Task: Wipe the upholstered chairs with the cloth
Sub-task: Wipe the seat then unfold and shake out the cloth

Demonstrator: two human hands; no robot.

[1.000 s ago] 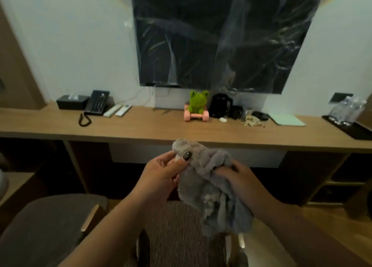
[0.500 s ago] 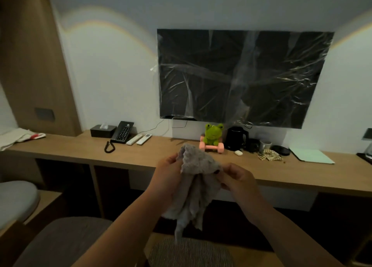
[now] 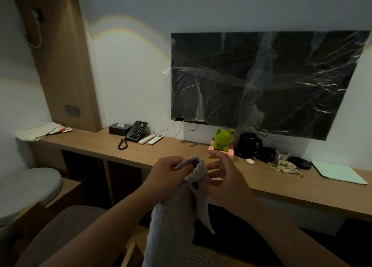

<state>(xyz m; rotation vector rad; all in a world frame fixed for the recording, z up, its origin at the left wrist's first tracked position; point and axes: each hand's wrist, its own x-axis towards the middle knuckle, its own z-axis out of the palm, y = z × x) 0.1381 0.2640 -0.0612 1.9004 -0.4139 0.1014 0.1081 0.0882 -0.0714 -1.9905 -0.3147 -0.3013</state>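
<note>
A grey fluffy cloth (image 3: 173,216) hangs down in front of me at chest height. My left hand (image 3: 165,176) pinches its top edge between thumb and fingers. My right hand (image 3: 225,178) holds the cloth's right side with the thumb, its other fingers spread apart. One grey upholstered chair (image 3: 60,226) stands at the lower left, below my left forearm. The striped seat of a second chair (image 3: 201,256) shows at the bottom edge, partly hidden by the cloth.
A long wooden desk (image 3: 181,152) runs along the wall with a phone (image 3: 136,131), tissue box, two remotes, a green frog toy (image 3: 222,139), a kettle (image 3: 248,145), a mug and a green folder (image 3: 338,174). A plastic-wrapped TV (image 3: 261,81) hangs above. A grey round cushion (image 3: 26,188) lies at left.
My view has tilted up and turned left, showing more wall and desk. The cloth has gone from bunched to hanging long, and my right fingers have spread.
</note>
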